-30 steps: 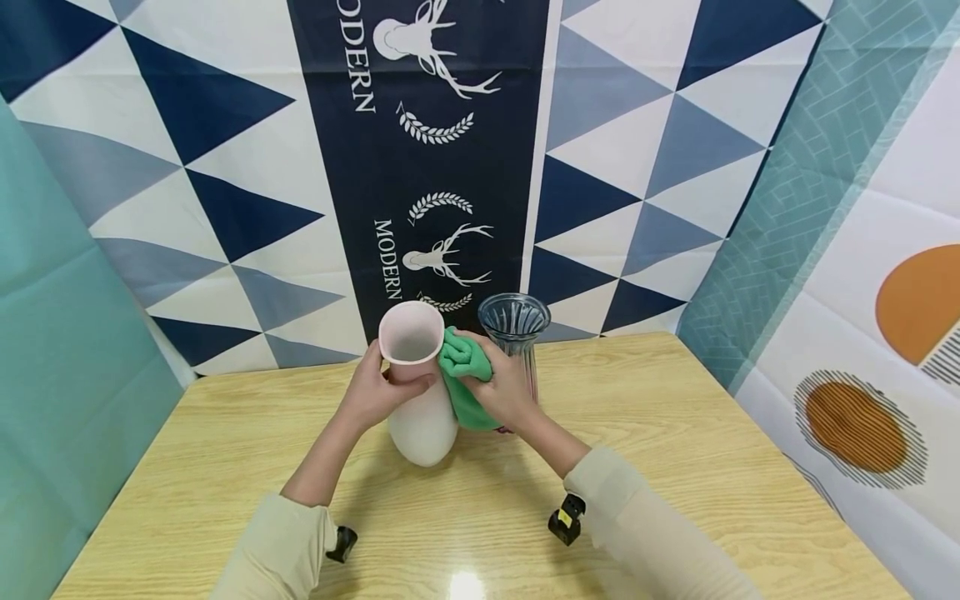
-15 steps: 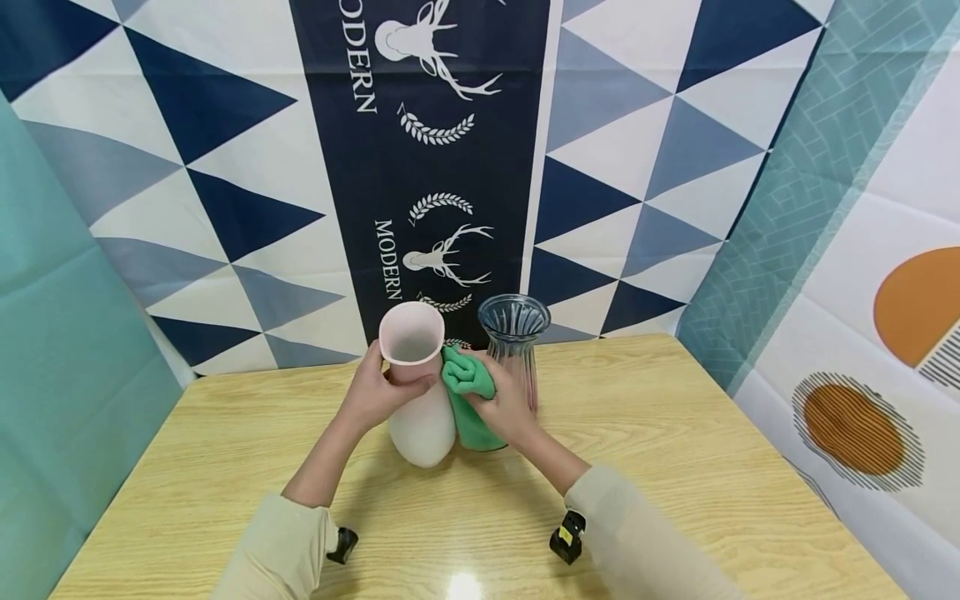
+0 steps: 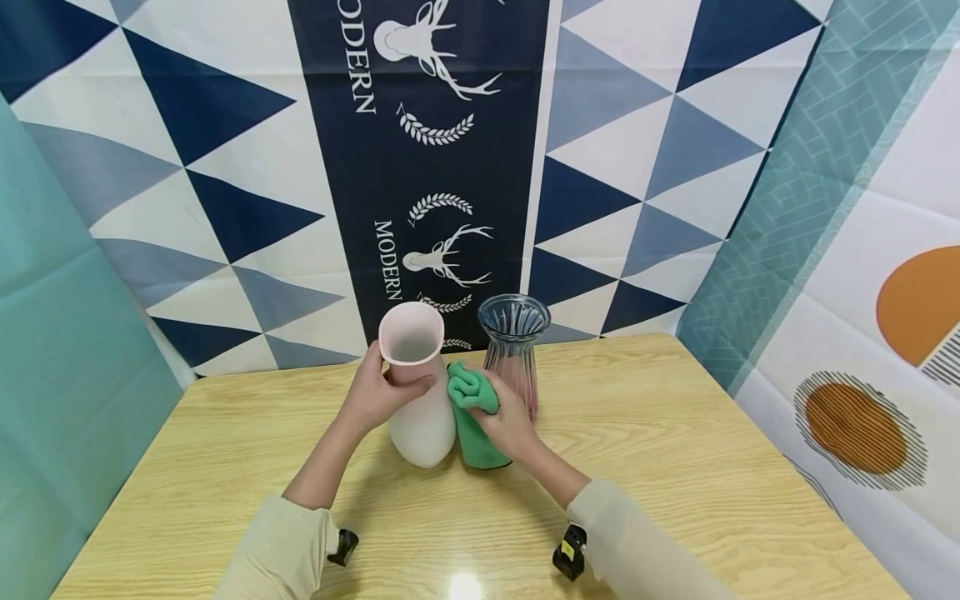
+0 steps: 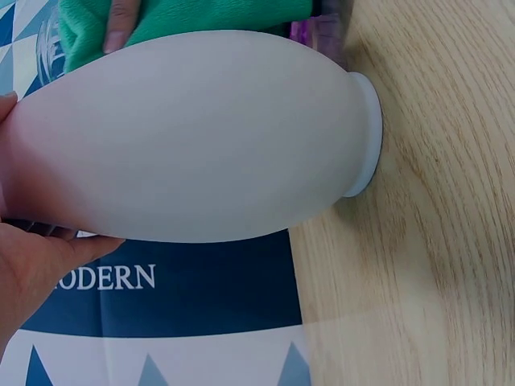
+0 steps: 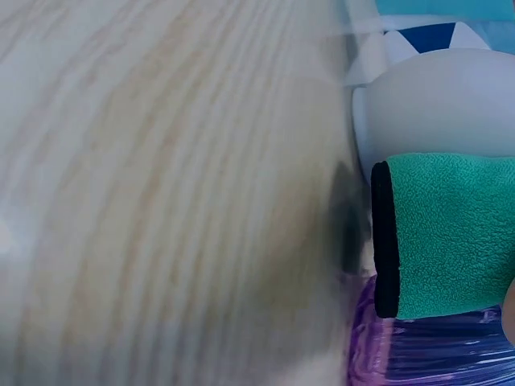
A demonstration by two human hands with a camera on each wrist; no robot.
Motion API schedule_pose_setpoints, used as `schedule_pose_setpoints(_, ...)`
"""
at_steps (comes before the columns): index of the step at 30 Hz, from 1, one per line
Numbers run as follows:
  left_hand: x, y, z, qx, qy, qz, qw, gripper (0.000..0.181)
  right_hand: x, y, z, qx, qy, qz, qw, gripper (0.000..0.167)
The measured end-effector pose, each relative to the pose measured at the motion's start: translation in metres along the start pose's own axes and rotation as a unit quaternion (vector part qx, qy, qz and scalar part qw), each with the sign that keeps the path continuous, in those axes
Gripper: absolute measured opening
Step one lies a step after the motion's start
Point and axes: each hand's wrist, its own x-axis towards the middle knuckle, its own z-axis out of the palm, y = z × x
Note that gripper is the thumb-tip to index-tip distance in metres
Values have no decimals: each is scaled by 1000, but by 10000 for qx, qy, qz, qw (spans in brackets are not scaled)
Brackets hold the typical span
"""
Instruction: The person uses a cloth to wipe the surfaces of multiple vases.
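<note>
A pink-to-white vase (image 3: 423, 425) stands upright on the wooden table, its wide mouth facing up. My left hand (image 3: 378, 392) grips its neck, thumb across the front. On the vase's right side my right hand (image 3: 506, 417) holds a folded green cloth (image 3: 476, 437), bunched at the top and hanging down against or close beside the white body. In the right wrist view the cloth (image 5: 451, 233) shows a black edge, and the vase (image 5: 442, 100) lies just beyond it. The left wrist view shows the smooth body of the vase (image 4: 201, 137) and its narrow foot.
A ribbed glass vase (image 3: 514, 329), blue at the top and pink lower down, stands just behind and right of my right hand. The wooden table (image 3: 660, 467) ends at a patterned cloth backdrop (image 3: 255, 192). Side curtains hang left and right.
My right hand has moved down and slightly right along the white vase with the green cloth, uncovering more of the glass vase. My left hand and the white vase have stayed in place.
</note>
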Motion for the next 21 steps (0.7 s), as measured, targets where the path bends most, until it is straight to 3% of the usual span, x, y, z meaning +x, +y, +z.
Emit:
schedule_pose_setpoints(9, 0, 1, 1, -73, 61, -200, 9998, 79, -11, 11, 3, -65, -91, 186, 9998, 49)
schedule_pose_setpoints(21, -7, -2, 3, 173, 286, -121, 9994, 69, -14, 13, 3, -61, -155, 198, 9997, 49)
